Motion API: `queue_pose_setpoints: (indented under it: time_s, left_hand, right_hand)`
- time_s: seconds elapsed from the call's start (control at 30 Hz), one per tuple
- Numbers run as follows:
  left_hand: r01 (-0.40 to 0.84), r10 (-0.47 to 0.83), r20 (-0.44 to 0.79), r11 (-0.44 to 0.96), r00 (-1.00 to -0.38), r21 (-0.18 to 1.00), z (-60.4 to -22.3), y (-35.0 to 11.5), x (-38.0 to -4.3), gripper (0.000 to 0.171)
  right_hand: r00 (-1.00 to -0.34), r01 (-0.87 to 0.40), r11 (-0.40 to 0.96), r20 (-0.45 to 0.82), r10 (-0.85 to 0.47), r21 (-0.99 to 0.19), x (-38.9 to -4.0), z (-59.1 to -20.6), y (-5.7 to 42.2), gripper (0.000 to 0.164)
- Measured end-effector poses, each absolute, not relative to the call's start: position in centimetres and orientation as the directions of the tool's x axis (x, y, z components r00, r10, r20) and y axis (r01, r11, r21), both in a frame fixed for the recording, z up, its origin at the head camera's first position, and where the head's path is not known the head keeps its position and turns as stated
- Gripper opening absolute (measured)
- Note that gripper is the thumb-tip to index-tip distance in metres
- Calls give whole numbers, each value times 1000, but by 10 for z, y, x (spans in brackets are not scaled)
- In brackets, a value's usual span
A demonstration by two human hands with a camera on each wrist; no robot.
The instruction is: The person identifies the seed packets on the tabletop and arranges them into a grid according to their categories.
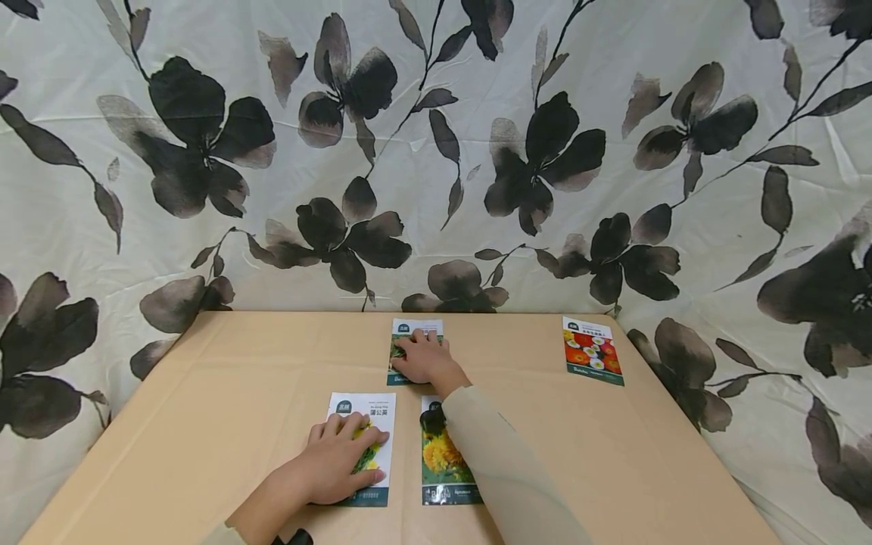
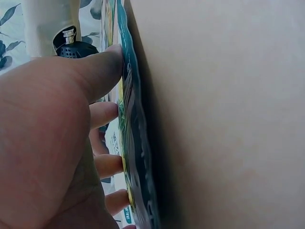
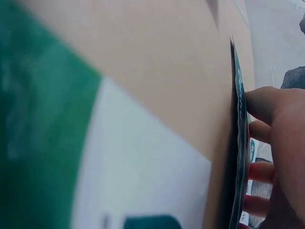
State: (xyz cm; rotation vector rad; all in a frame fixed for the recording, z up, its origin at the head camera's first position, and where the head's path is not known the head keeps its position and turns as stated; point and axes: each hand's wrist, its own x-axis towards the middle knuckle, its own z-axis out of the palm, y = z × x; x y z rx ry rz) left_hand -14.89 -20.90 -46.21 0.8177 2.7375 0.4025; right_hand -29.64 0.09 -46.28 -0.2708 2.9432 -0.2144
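Note:
My left hand lies spread over a dandelion seed packet at the near left of the table. Its thumb and fingertips touch the packet's printed face, as the left wrist view shows from the side. Reaching farther forward, my right hand rests on another seed packet near the back edge, covering most of its picture. In the right wrist view, the fingertips press on this packet's face. A yellow-flower packet lies beneath the right forearm, which partly hides it.
A packet with red and white flowers lies at the back right. The table is covered in tan material, and a white cloth with dark flowers hangs behind it. A blurred white-and-green packet fills the right wrist view's foreground.

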Motion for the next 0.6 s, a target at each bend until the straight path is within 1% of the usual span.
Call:
queue_pose_setpoints:
  time_s: [0.1, 0.3, 0.6]
  left_hand:
    - [490, 562, -165, 805, -811, 333, -463, -209, -150, 58]
    - [461, 542, -187, 817, -819, 346, -454, -207, -147, 58]
    - [482, 557, -176, 809, -811, 338, -459, -208, -149, 57]
  right_hand:
    - [-967, -167, 972, -162, -194, -168, -297, -464, -1, 53]
    - [-966, -175, 970, -162, -203, -171, -299, -467, -6, 53]
    - [-969, -176, 971, -146, -200, -163, -301, -465, -13, 52]
